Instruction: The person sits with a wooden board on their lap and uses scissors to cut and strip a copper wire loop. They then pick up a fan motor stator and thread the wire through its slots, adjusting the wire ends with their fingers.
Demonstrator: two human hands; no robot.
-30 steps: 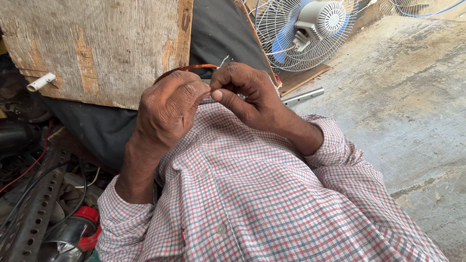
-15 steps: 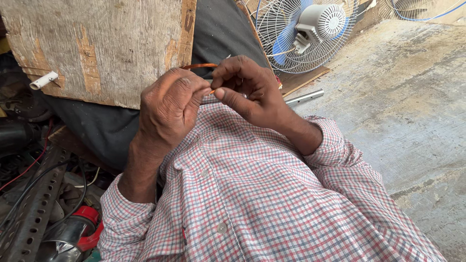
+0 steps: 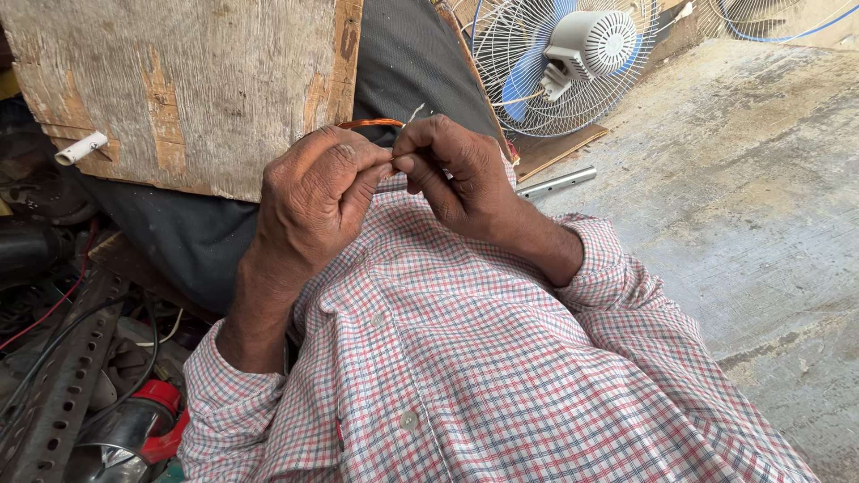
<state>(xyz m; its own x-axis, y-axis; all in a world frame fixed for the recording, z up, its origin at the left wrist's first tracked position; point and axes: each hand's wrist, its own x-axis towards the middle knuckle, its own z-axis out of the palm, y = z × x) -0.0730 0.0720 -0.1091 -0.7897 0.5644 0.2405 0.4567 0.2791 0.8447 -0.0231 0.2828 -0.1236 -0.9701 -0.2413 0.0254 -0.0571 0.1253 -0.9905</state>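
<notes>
Your left hand [image 3: 313, 192] and right hand [image 3: 452, 170] are pinched together on a thin copper wire [image 3: 371, 123], held in front of the wooden board [image 3: 197, 80]. You look mid-twist on its end; next, keep both pinches firm.

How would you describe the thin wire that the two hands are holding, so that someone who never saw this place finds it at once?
Start at the big worn wooden board at the upper left. Just past its right edge, the left hand and right hand meet above a checked shirt. The copper wire arches between them: thin, shiny orange, unlike the dull grey metal tube on the floor nearby.
</notes>
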